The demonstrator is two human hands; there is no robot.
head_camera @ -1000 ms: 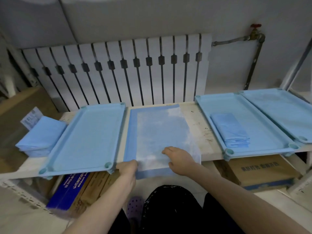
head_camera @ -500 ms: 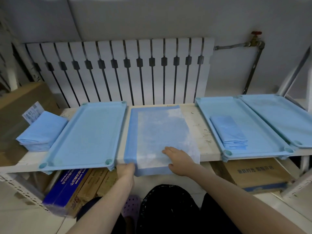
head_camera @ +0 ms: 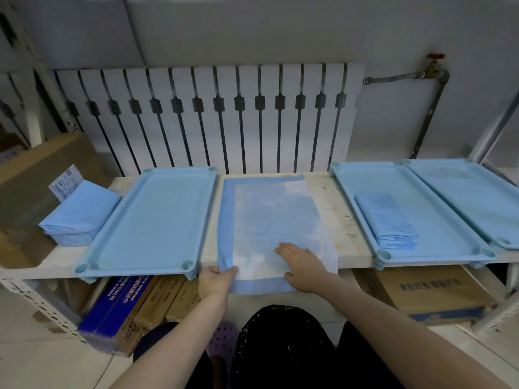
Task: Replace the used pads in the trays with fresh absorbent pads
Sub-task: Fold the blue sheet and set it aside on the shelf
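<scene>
pad (head_camera: 269, 220): flat on shelf (head_camera: 337, 220) between left tray (head_camera: 151, 220) and right tray (head_camera: 441, 220), near edge overhanging | your left hand (head_camera: 214, 282) pinches its corner, right hand (head_camera: 302, 265) flat on top, fingers straight | looks light and floppy, so grab both near corners

L hand (head_camera: 216, 282) now pinches near-left corner of pad (head_camera: 269, 220), corner lifted a bit.

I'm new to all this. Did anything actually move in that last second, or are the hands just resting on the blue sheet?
Very little. The left hand now pinches the near left corner of the pad a bit tighter, bunching it slightly. The right hand stays pressed flat on the pad. The pad itself, the tray beside it and the folded pads have not shifted.
</scene>
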